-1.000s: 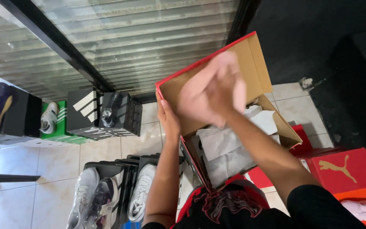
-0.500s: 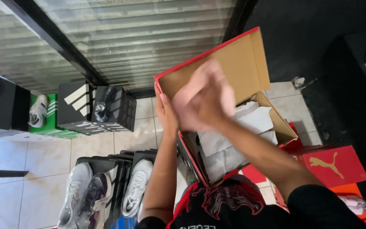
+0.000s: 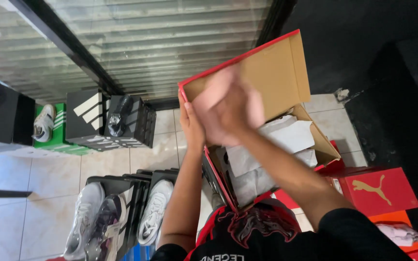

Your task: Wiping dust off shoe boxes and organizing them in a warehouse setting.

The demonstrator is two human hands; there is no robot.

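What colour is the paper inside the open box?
White tissue paper, seen in the head view.

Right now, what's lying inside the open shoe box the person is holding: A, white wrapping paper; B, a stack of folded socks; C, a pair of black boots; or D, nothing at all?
A: crumpled white wrapping paper fills the red shoe box, whose brown cardboard lid stands raised; the left hand grips the box's edge and the blurred right hand is in front of the lid.

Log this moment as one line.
left hand: holds shoebox lid edge | right hand: blurred over lid | inside: white paper
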